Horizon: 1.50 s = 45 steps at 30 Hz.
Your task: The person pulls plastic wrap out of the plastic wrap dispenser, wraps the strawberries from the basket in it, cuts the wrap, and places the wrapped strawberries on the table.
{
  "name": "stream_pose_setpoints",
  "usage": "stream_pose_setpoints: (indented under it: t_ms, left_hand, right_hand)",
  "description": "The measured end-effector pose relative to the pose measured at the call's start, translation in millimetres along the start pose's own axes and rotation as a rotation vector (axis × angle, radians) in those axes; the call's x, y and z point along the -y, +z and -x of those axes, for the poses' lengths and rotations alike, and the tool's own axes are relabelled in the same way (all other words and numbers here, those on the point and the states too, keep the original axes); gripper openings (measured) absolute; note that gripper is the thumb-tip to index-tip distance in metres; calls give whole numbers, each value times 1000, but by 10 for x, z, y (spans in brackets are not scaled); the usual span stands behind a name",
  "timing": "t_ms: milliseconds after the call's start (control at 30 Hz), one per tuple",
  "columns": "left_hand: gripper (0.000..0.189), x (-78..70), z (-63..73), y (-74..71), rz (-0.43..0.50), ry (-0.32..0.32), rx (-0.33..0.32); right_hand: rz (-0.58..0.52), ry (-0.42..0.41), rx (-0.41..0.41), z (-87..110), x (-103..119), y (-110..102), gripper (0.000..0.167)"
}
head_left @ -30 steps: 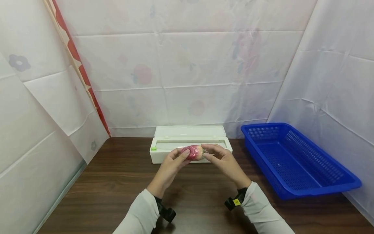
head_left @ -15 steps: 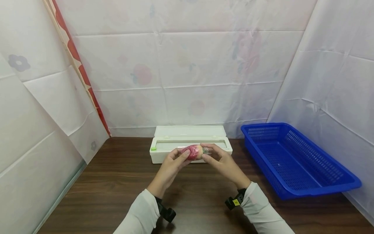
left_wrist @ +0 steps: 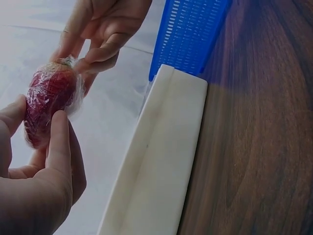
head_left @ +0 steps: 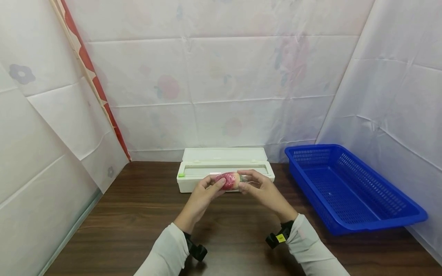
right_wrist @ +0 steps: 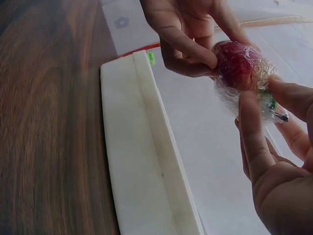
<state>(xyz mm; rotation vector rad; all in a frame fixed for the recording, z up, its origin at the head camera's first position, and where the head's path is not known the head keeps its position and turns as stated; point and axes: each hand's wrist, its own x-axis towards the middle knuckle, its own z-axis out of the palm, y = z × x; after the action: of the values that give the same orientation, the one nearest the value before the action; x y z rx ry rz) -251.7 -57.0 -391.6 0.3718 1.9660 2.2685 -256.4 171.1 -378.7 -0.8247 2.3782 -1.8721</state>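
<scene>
A red strawberry, pale yellow toward its green leafy end, is wrapped in crinkled clear cling film. My left hand holds it by the red, pointed end between thumb and fingers. At the leafy end, thumb and fingers of my right hand pinch the film-covered top. A small dark stem tip sticks out there in the right wrist view. The fruit is held up in front of a long white cling film dispenser, whose lid stands raised at the back.
A green slider sits at the dispenser's left front edge. To the right stands a large blue perforated basket on the dark wooden table. White printed cloth hangs behind and on both sides.
My right fingers have shifted slightly around the leafy end, and the strawberry has turned and dipped a little. My left hand keeps its hold nearly in place.
</scene>
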Motion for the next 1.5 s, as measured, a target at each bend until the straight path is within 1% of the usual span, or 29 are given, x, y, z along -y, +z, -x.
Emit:
stream_pose_setpoints:
  t_ms: [133,233,433,567,700,767,800,833,900,1000,1067,1133,1300,1400,1500]
  left_hand:
    - [45,-2,-11,2,-3,2,8]
    - [45,-8,-5,4,-9,-1,12]
    - [43,-5,1,7,-45,-10,0]
    - [44,-5,-1,1,-58,2,11]
    - [51,-20,-5,-36,-131,30,32]
    - [53,-31,2,-77,-194,38,50]
    - [54,-40,8,-100,-243,44,53]
    - [55,-52,17,-125,-290,53,56]
    - [57,-71,34,-175,-388,96,55]
    - [59,-103,53,-239,-531,190,30]
    - [57,-121,59,-269,-588,252,31]
    - [54,-139,61,-288,-631,295,41]
    - [47,-138,45,-328,-721,367,66]
    - [44,-111,31,-358,-756,388,79]
    - [43,-101,31,-376,-761,384,102]
  right_hand:
    - [-88,0,46,-20,-17,11,41]
    - [-119,3,68,-23,-25,20,42]
    - [-122,60,37,8,19,23,46]
    - [-114,82,25,5,25,2,46]
    - [-60,63,10,-14,23,-23,43]
    - [-48,57,2,-17,27,-32,42]
    - [-46,53,1,-19,28,-35,42]
    - [-51,53,0,-19,29,-37,41]
    - [-75,54,1,-20,32,-38,42]
    - [-107,55,3,-24,34,-35,42]
    - [-110,62,1,-24,35,-33,42]
    - [-99,66,3,-25,30,-32,41]
    - [-55,62,40,-10,15,-45,42]
    - [12,64,73,5,-5,-52,46]
    - [88,51,100,14,-26,-48,50]
